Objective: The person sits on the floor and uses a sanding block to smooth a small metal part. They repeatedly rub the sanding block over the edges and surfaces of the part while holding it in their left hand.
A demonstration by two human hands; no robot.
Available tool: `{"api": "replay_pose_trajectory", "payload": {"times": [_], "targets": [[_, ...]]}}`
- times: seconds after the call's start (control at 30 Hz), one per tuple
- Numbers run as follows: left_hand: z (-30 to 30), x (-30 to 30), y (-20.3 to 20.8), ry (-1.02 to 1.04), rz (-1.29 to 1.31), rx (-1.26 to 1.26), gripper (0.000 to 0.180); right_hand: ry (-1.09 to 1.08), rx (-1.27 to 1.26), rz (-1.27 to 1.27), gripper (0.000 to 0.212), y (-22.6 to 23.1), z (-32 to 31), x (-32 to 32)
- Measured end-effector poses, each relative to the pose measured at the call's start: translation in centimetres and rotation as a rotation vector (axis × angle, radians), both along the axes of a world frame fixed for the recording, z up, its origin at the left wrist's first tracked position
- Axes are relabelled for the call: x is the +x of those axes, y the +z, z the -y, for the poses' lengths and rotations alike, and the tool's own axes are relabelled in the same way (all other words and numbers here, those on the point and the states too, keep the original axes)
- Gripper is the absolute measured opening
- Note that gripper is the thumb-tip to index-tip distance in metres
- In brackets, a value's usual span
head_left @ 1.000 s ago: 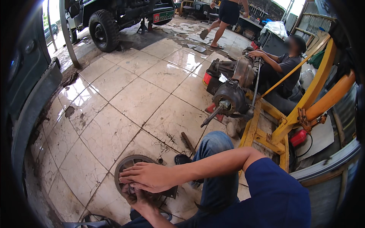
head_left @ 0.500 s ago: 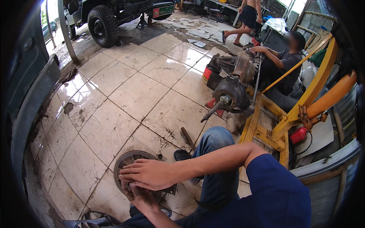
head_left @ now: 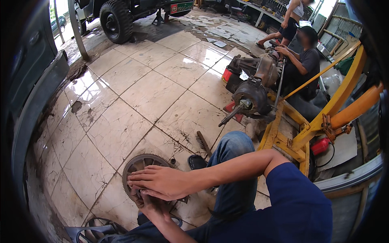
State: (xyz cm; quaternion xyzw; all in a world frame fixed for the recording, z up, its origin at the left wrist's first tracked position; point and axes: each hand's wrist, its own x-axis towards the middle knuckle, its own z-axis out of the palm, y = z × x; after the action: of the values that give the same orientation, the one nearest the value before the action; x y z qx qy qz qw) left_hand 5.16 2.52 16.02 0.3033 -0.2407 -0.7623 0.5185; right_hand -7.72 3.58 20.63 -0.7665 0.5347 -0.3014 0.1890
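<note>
A toothed flywheel (head_left: 137,162) lies low in front of me, its toothed rim showing beyond my fingers. My right hand (head_left: 164,181) reaches across it from the right, palm down, with the fingers stretched out over its middle. Below that, my left hand (head_left: 152,206) is at the flywheel's near side, fingers curled under the right hand. Whatever the left fingers grip is covered. A dark metal corner (head_left: 185,199) sticks out from under my right wrist. Beside the rim stands a small dark cylindrical piece (head_left: 173,160). Farther right, a brush (head_left: 204,143) rests on the tiles near my shoe.
An axle assembly (head_left: 251,95) with a protruding shaft stands by a yellow hoist frame (head_left: 310,133) on the right. A co-worker (head_left: 306,60) crouches behind it; another person (head_left: 289,24) is beyond. A vehicle wheel (head_left: 114,22) is far left. Cracked tiles (head_left: 115,125) cover the floor.
The view has shifted slightly, so the scene sits a little differently. The person at the back has moved behind the crouching co-worker. Both my hands stay at the flywheel with little visible movement.
</note>
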Motion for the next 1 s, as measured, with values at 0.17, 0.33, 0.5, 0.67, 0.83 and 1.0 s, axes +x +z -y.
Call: {"api": "replay_pose_trajectory", "payload": {"times": [0.17,0.33,0.5,0.67,0.83,1.0], "targets": [[0.1,0.4,-0.5,-0.013,0.026,-0.016,0.05,-0.014,0.003,0.001,0.045,-0.2,0.1,0.5],[0.0,0.2,0.4,-0.062,0.127,0.001,0.05,-0.008,0.006,0.011,0.045,-0.2,0.2,-0.3],[0.1,0.0,-0.3,-0.024,0.146,-0.006,0.048,0.017,-0.017,-0.026,0.045,0.1,-0.2,-0.3],[0.0,-0.8,1.1,-0.054,0.123,0.0,0.047,0.008,0.055,0.027,0.044,0.4,0.3,-1.0],[0.1,0.5,-1.0,-0.029,0.252,0.022,0.038,0.015,0.041,-0.067,0.043,0.1,0.6,-0.8],[-0.1,1.0,-1.3,-0.01,0.197,-0.115,0.029,-0.034,0.096,-0.055,0.041,2.2,-0.2,0.2]]}}
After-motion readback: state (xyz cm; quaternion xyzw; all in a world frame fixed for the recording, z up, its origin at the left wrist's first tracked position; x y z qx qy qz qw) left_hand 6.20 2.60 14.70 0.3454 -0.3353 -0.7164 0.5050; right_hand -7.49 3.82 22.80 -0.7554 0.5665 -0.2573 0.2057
